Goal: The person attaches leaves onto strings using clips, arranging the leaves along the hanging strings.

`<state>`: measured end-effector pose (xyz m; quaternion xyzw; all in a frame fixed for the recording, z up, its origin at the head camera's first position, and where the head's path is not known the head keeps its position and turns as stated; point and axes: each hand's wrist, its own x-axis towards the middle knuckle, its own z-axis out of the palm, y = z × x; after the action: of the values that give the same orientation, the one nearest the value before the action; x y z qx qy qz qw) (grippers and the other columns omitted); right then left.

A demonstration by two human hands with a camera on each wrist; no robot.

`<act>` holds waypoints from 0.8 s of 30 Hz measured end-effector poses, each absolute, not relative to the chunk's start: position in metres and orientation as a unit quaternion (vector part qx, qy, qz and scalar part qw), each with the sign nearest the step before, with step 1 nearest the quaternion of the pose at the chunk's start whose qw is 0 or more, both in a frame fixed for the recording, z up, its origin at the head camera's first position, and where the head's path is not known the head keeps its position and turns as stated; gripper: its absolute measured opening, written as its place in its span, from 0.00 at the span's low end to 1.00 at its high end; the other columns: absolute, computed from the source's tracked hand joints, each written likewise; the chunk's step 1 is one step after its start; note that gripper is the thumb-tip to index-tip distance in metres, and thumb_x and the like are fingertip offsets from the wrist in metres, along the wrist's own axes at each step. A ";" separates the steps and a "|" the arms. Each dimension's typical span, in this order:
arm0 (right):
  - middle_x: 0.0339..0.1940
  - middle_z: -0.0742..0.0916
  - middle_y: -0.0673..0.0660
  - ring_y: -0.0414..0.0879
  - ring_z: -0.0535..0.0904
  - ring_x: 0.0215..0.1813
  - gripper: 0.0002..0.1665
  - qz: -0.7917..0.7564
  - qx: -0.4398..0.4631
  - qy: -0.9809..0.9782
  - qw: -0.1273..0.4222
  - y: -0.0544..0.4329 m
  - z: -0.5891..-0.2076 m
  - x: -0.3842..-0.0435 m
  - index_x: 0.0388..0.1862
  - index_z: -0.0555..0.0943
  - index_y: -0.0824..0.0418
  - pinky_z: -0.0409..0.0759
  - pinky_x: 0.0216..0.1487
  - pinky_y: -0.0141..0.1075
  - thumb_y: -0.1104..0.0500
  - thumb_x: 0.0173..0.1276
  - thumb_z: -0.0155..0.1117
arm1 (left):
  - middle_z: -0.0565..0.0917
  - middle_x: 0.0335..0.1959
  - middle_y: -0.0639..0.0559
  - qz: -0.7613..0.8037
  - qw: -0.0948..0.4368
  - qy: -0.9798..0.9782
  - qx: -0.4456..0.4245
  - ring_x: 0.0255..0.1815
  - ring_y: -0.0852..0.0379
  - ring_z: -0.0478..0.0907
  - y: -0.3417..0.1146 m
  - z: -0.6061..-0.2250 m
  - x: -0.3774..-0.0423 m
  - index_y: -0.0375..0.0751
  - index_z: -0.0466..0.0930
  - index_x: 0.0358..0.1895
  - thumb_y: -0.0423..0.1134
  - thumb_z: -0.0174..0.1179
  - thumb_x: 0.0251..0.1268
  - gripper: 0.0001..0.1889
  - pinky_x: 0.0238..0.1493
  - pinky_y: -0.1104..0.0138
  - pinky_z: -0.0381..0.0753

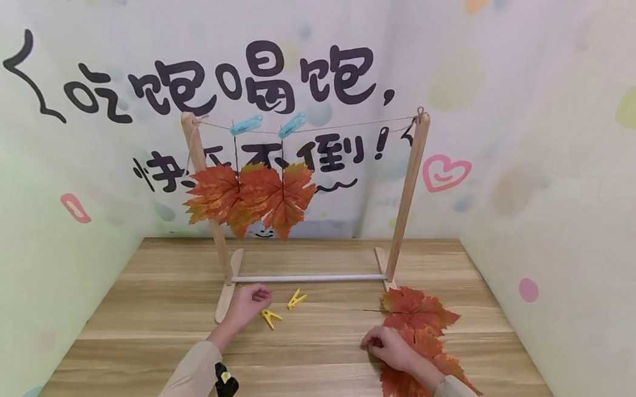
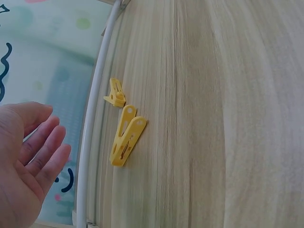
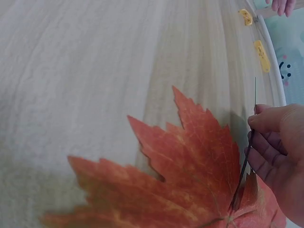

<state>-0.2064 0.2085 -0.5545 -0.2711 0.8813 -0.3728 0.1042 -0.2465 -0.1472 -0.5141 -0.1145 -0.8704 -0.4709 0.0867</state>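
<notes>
My right hand (image 1: 393,349) pinches the thin dark stem (image 3: 243,168) of a red-orange maple leaf (image 3: 190,161) between thumb and fingers. Another leaf (image 1: 417,311) lies just beyond that hand, its stem pointing left. My left hand (image 1: 248,306) is held over the table's left side with fingers loosely bent and nothing in them. Close to it lie two yellow clothespins, the nearer one (image 1: 270,318) just right of the fingers and the other (image 1: 296,298) farther back. In the left wrist view, the left hand (image 2: 28,161) appears beside the white rod (image 2: 92,114).
A wooden frame with a left post (image 1: 218,241) and right post (image 1: 407,198) carries a string (image 1: 350,125). Two blue clothespins, left (image 1: 246,125) and right (image 1: 292,125), hang orange leaves (image 1: 249,197) from it. A printed wall (image 1: 329,17) stands behind the table (image 1: 307,368).
</notes>
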 end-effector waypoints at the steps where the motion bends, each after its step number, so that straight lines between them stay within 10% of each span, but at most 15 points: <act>1: 0.28 0.82 0.49 0.34 0.71 0.29 0.08 -0.375 -0.275 0.880 0.101 0.208 -0.552 -0.207 0.34 0.82 0.61 0.73 0.30 0.28 0.70 0.58 0.60 | 0.83 0.25 0.44 -0.470 0.088 -0.871 -0.115 0.28 0.53 0.79 -0.147 -0.515 -0.246 0.27 0.80 0.32 0.24 0.62 0.50 0.05 0.32 0.70 0.78; 24: 0.26 0.82 0.57 0.33 0.72 0.29 0.07 -0.383 -0.389 0.838 -0.012 0.195 -0.513 -0.228 0.33 0.81 0.67 0.74 0.28 0.27 0.73 0.57 0.57 | 0.82 0.35 0.35 -0.450 0.034 -0.882 -0.135 0.39 0.42 0.79 -0.154 -0.525 -0.246 0.24 0.78 0.37 0.16 0.55 0.43 0.13 0.42 0.55 0.78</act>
<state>-0.2280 0.1954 -0.5129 -0.3885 0.8379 -0.3832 -0.0123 -0.2464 -0.1535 -0.5245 -0.1349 -0.8822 -0.4498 0.0338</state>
